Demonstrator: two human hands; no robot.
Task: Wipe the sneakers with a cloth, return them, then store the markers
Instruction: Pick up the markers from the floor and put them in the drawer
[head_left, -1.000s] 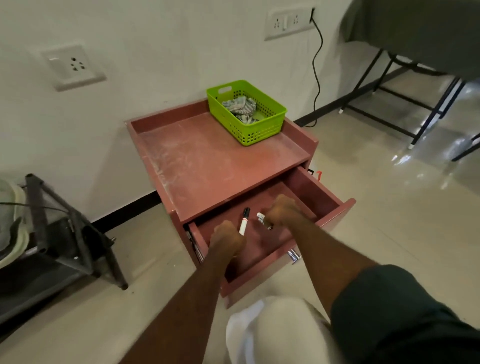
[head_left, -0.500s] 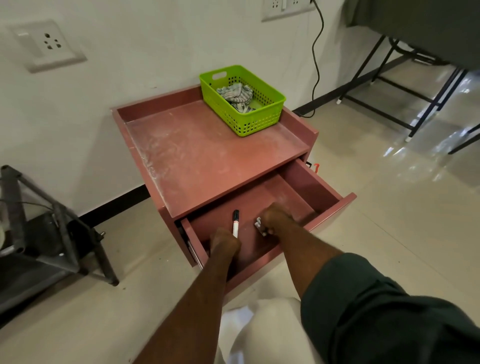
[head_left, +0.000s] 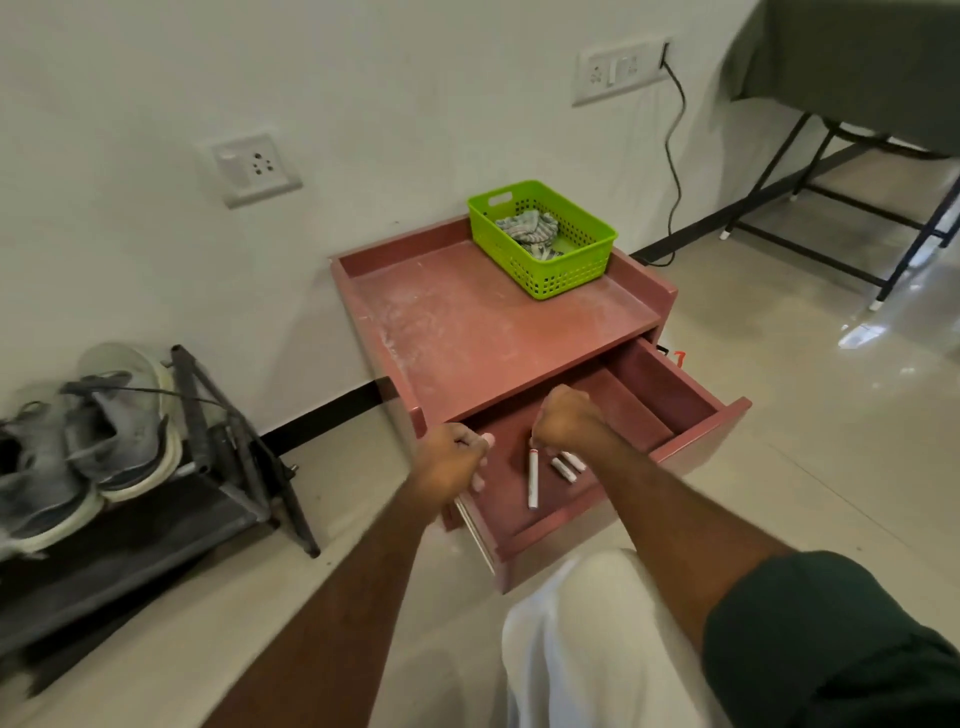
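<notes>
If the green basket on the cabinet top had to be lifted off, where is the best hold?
Judging by its shape, take the green basket by its rim at the two short ends, coming from above. A cut-out handle slot shows at the far end, near the wall. The cloth inside leaves the rim free. The walls are perforated and probably flex, so a one-sided grip would likely tilt it.

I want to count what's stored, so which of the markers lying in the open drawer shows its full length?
The long white marker on the left of the drawer floor; the two markers right of it are partly hidden under the right hand.
</notes>
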